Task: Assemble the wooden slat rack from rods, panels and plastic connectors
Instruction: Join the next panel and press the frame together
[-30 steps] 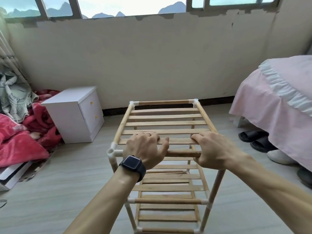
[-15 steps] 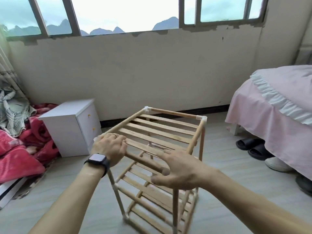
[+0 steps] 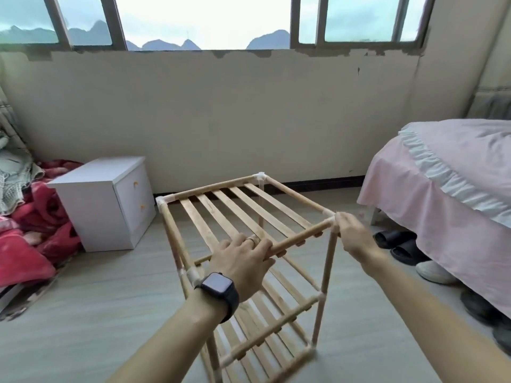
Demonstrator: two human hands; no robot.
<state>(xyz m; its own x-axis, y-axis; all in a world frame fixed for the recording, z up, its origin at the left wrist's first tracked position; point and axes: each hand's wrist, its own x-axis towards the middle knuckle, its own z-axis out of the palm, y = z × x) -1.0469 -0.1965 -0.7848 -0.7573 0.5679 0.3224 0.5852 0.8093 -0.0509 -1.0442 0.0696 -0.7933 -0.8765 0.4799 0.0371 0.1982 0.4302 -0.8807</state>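
Gripping the near top rod from above, left hand curled over it close to the near left corner. Found the wooden slat rack upright on the floor in mid-room, between the white cabinet on the left and the bed on the right. Placed right hand at the near right top connector, fingers against the joint; blurred there, so could not tell whether pinched or merely touched.

Appeared fully built: several slatted tiers, four uprights, white connectors at every visible corner. Judged the step in hand as a final check or positioning of the finished frame, not fitting of parts.

For the next move, judged necessary:
- firm downward pressure on each top connector to confirm seating
- an even two-handed hold on the top rods, frame level, to avoid straining the push-fit joints
- clearance from the slippers beside the bed, near the right uprights
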